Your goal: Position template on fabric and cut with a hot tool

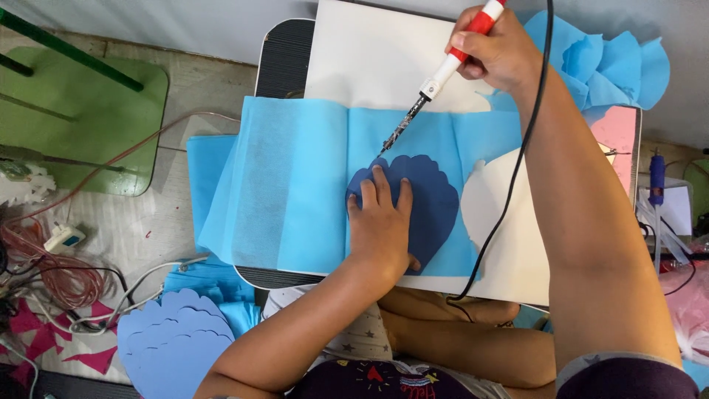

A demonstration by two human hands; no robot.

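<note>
The left hand (382,225) presses its spread fingers flat on a dark blue scalloped template (428,203) over light blue fabric (295,192). The right hand (495,52) grips a red-handled hot cutter (443,70), its tip just above the left fingertips at the template's top edge. The outline looks barely begun; a cut-out gap (480,199) lies right of the fingers, and finished shapes (173,340) are stacked below left.

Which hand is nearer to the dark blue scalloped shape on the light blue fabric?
Left. The left hand lies flat on the dark blue scalloped shape; the right hand is up beyond it, holding the soldering iron.

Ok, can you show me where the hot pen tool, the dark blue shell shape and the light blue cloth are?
hot pen tool (450,65), head view, on its white barrel below the red grip.
dark blue shell shape (436,203), head view, on its bare right half.
light blue cloth (295,192), head view, on its flat middle left of the shape.
</note>
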